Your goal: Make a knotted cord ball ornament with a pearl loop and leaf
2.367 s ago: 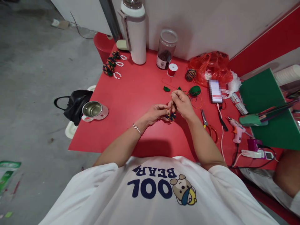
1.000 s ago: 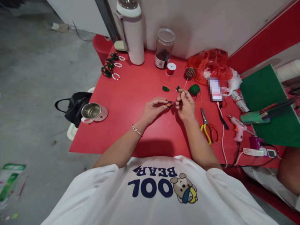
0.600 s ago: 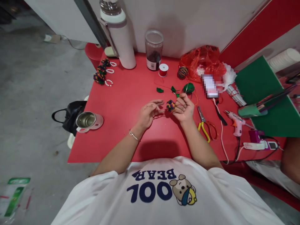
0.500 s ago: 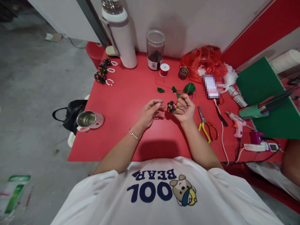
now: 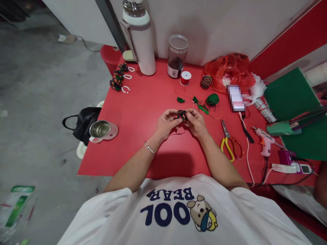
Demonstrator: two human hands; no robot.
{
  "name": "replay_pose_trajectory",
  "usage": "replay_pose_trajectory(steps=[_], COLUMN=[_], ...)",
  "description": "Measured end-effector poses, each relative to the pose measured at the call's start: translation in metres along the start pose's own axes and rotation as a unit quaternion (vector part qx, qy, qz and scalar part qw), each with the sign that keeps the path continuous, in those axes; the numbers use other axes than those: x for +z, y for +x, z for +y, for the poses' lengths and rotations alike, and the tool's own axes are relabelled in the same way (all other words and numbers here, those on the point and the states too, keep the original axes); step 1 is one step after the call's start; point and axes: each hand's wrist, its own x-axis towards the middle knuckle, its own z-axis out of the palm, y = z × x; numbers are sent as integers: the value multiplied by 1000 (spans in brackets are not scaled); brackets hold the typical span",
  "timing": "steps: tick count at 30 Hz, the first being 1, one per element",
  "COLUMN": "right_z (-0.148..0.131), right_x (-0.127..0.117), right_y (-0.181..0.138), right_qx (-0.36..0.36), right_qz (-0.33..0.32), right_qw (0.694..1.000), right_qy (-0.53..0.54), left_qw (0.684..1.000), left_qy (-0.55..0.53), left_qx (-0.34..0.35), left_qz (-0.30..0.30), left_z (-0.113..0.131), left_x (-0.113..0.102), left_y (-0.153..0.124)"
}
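Note:
Between my two hands is a small crocheted piece (image 5: 180,115) in dark multicoloured yarn. My left hand (image 5: 165,123) pinches its left side, and my right hand (image 5: 196,121) grips the right side with thumb and fingers. A thin strand hangs below it over the red table (image 5: 133,136). Just beyond my hands lie a green-handled crochet hook (image 5: 203,109), a small green crocheted leaf (image 5: 181,100) and a ball of green yarn (image 5: 212,99). Farther back are a ball of multicoloured yarn (image 5: 206,82) and a spool of red thread (image 5: 185,78).
Scissors (image 5: 226,137) and a pink glue gun (image 5: 265,140) with cables lie to the right, near a phone (image 5: 236,98). A steel mug (image 5: 103,131) stands left. Finished yarn pieces with beads (image 5: 116,83), a tall flask (image 5: 143,44) and a jar (image 5: 177,56) are at the back.
My left hand has come to the crocheted piece and now holds it together with my right. My right hand has lowered and moved left. The view has shifted slightly.

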Motion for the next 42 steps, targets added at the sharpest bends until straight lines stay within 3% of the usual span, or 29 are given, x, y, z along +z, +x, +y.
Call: replay_pose_trajectory(steps=[5, 19, 28, 38, 42], right_z=[11, 5, 8, 4, 6], right_x=[2, 8, 7, 9, 9], right_y=[-1, 2, 1, 2, 3], right_qx=[-16, 20, -31, 8, -3], right_qz=[20, 15, 29, 28, 45], right_qw=[995, 1000, 998, 1000, 999], right_qy=[-93, -7, -50, 5, 3], left_qw=[1000, 994, 999, 999, 1000], left_qy=[0, -83, -40, -27, -9], left_qx=[-3, -71, -36, -20, -27], left_qz=[3, 3, -3, 30, 8], left_z=[6, 10, 8, 12, 12], left_x=[-1, -4, -2, -2, 2], left_y=[1, 2, 2, 3, 0])
